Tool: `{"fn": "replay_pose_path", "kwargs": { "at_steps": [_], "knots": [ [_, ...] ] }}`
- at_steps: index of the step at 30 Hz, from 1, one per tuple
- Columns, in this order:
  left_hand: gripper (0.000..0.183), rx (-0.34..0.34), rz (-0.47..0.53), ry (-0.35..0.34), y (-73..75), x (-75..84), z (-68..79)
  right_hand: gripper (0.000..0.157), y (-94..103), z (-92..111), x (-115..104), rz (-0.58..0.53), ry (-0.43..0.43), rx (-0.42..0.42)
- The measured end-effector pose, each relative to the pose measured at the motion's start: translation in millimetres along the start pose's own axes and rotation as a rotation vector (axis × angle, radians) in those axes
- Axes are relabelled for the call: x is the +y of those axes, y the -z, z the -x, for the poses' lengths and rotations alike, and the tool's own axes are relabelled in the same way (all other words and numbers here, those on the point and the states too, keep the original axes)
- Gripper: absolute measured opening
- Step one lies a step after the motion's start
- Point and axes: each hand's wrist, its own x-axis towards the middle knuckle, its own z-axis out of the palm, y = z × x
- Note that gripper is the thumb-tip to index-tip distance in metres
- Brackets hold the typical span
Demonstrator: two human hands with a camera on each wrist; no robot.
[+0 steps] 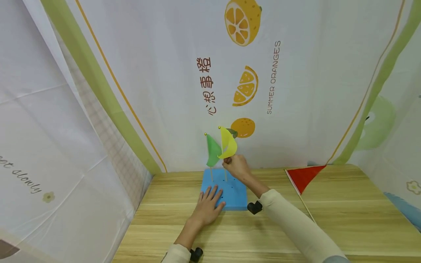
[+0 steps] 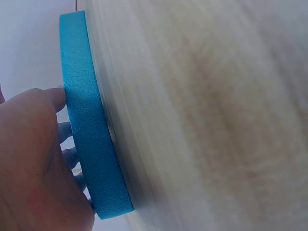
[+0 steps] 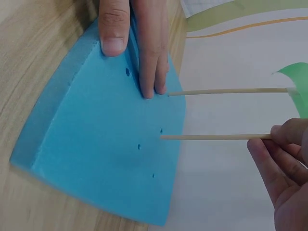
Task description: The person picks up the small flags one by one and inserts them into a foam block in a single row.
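A blue foam board (image 1: 235, 199) lies flat on the table, with several small dark holes in its top. My left hand (image 1: 206, 208) rests on its left part, fingers spread and straight; the left wrist view shows the board's thick front side (image 2: 91, 120) beside that hand. Between thumb and fingers, my right hand (image 1: 238, 166) pinches the wooden stick (image 3: 216, 137) of a yellow flag (image 1: 229, 143). The stick is upright, its lower end at the board's surface close to a hole (image 3: 161, 130). Left of it, a green flag (image 1: 213, 149) stands upright on the board.
A red flag (image 1: 302, 177) on a wooden stick lies on the wood-grain table (image 1: 164, 219), right of the board near the right forearm. Behind the table hangs a white curtain (image 1: 148, 73) with orange fruit prints. Another cloth (image 1: 59, 146) hangs at the left.
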Motion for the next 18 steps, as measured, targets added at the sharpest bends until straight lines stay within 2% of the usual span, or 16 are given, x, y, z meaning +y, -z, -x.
{"fn": "replay_pose_path", "kwargs": {
  "at_steps": [9,16,18],
  "knots": [
    [0.062,-0.006,-0.009,0.007,0.2,-1.5,-1.4,0.011,-7.2,-1,0,0.003,-0.014,0.010],
    [0.062,-0.013,-0.018,0.009,-1.0,-2.6,-1.7,0.026,-11.7,-2,2,-0.009,-0.003,0.018],
    [0.062,-0.016,-0.020,0.009,-1.1,-2.6,-1.5,0.024,-13.7,-1,4,-0.017,-0.013,0.015]
  ]
}}
